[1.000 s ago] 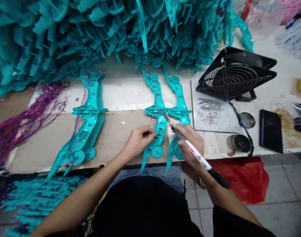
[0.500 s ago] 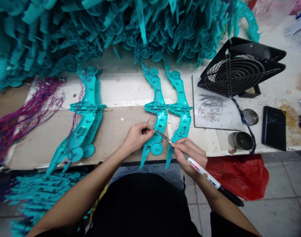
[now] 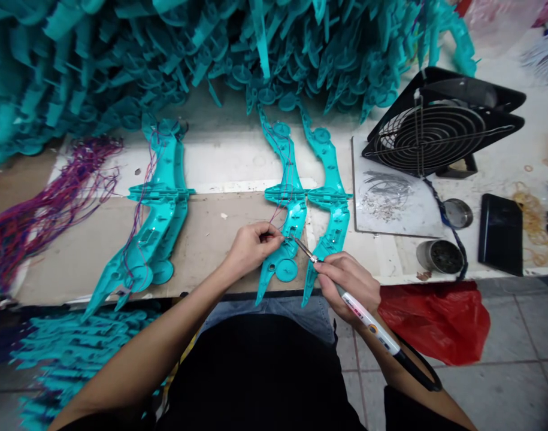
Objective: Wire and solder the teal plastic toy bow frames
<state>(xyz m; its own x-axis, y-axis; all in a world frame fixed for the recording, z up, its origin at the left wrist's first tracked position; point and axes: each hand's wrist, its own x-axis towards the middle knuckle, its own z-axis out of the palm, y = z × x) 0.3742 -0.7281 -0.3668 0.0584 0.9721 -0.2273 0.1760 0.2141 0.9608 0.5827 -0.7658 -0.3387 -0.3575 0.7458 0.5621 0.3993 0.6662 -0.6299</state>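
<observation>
A curved teal plastic part (image 3: 295, 211) with thin red and purple wires along it lies on the table. My left hand (image 3: 254, 246) pinches the end of a thin wire at the part's lower section. In my right hand (image 3: 351, 282) is a white soldering iron (image 3: 367, 320), held like a pen. Its metal tip points up and left and is close to the part, near my left fingertips; whether it touches is too small to tell. Beside it on the right lies a second teal part (image 3: 333, 209). Further left are stacked teal parts (image 3: 163, 209) with wires.
Teal parts (image 3: 202, 54) are heaped along the back. A wire bundle (image 3: 53, 203) lies at left. On the right are a black fan (image 3: 435, 131), a white board (image 3: 385, 203), two round tins (image 3: 439, 256) and a black box (image 3: 500, 233). A red bag (image 3: 435, 320) hangs below the edge.
The soldering iron's tip has shifted slightly up and right, away from my left fingertips, and its cable end has swung down. My left hand keeps its pinch. The view has shifted slightly.
</observation>
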